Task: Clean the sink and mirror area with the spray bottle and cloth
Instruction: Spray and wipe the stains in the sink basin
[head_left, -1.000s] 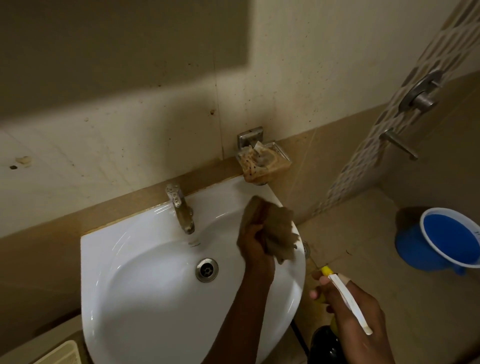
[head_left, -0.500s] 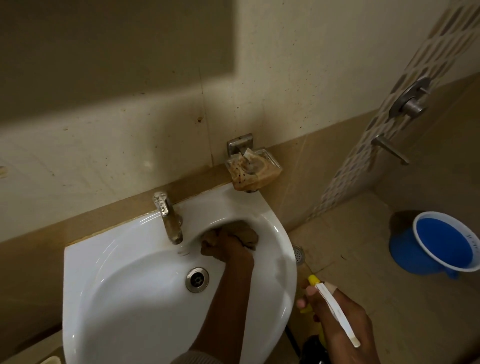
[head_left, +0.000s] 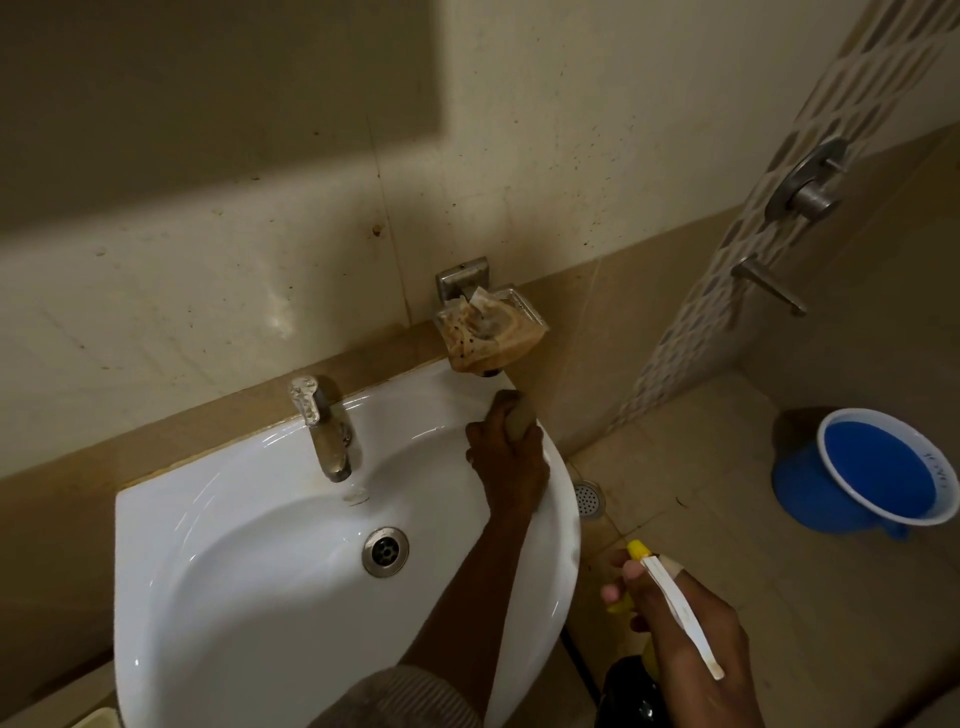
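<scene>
A: Two hands are at work here, over a white wall-mounted sink (head_left: 218, 571). Going from left to right: the basin takes up the lower left, with a metal tap (head_left: 324, 434) at its back edge and a round drain (head_left: 385, 552) below the tap.

B: Where is the cloth?

A: The cloth (head_left: 521, 420) is a brownish wad on the sink's far right rim. The left hand (head_left: 506, 460) is curled around it and presses it onto the rim. Only a small part of the cloth shows beyond the knuckles. Just above it, fixed to the wall, is a stained soap dish (head_left: 491, 332).

B: And the spray bottle?

A: Further right, off the sink and over the floor, the right hand (head_left: 696, 634) grips the spray bottle (head_left: 675, 608). Its fingers wrap the neck. The yellow nozzle tip points up and left, toward the sink rim. The bottle's dark body is mostly hidden below the hand.

B: Which hand is nearer the uncleaned parts?

A: The left hand, by my reading. The rest of the rim and bowl lie to its left and toward the person. The mirror is not clearly visible. A blue bucket (head_left: 878, 467) stands on the floor at the far right.
</scene>
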